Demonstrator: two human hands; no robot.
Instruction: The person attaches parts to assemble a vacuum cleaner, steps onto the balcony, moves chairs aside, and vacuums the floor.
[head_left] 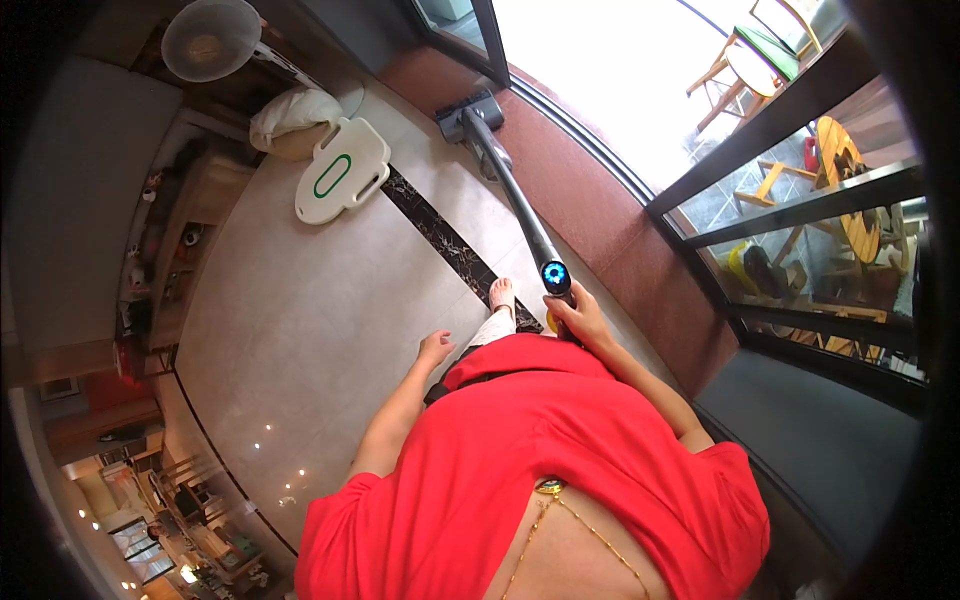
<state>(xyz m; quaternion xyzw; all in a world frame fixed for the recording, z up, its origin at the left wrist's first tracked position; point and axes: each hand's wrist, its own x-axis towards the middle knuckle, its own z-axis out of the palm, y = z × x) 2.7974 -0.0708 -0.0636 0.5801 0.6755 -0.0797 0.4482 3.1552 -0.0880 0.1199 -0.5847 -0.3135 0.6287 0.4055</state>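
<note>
My right hand point(585, 318) is wrapped round the handle of a dark upright floor cleaner point(523, 212), just below its round display, which glows blue. The cleaner's long tube slants up and to the left, and its wide head point(470, 117) rests by the reddish-brown sill point(570, 175) near the door frame. My left hand point(435, 347) hangs over the grey floor at my left side, touching nothing, with its fingers slightly bent and apart. Between the two hands my bare foot point(502, 293) stands on the black marbled strip point(440, 235).
A white board point(345, 170) with a green oval lies ahead on the left, beside a pale cushion point(295, 122) and a fan-like round object point(210, 40). Glass doors point(800, 230) run along the right, with wooden chairs beyond. Shelves point(185, 250) line the left.
</note>
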